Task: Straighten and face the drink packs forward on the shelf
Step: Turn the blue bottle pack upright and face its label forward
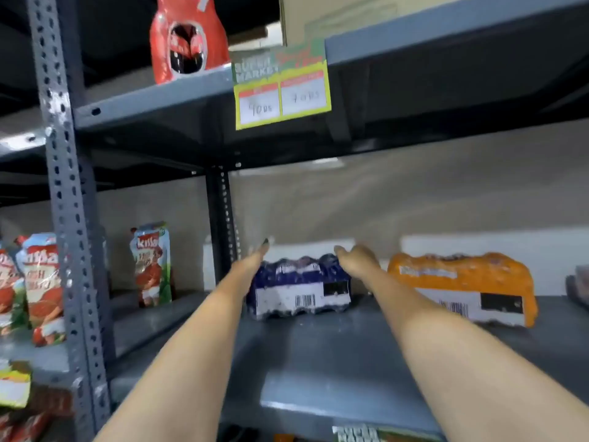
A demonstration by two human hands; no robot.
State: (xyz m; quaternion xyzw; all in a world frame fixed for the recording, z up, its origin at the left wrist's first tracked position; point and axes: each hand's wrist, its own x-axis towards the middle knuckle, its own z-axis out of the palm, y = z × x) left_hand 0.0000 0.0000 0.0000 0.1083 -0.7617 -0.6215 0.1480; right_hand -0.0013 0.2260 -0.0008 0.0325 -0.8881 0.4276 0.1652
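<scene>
A dark blue drink pack (299, 287) lies on the grey middle shelf (318, 362), with its white barcode label towards me. My left hand (255, 261) is at the pack's left end, fingers stretched out and apart. My right hand (358, 260) lies over the pack's top right corner, its fingers curled onto it. An orange drink pack (462, 282) lies to the right, also showing a barcode label and angled slightly. On the shelf above stands a red drink pack (188, 36). The view is motion-blurred.
A perforated grey upright (67, 218) stands at the left, with a second post (223, 218) behind the blue pack. Red-and-white pouches (149, 266) stand on the left bay. A yellow price tag (282, 87) hangs from the upper shelf edge. A dark object (580, 285) sits at the far right.
</scene>
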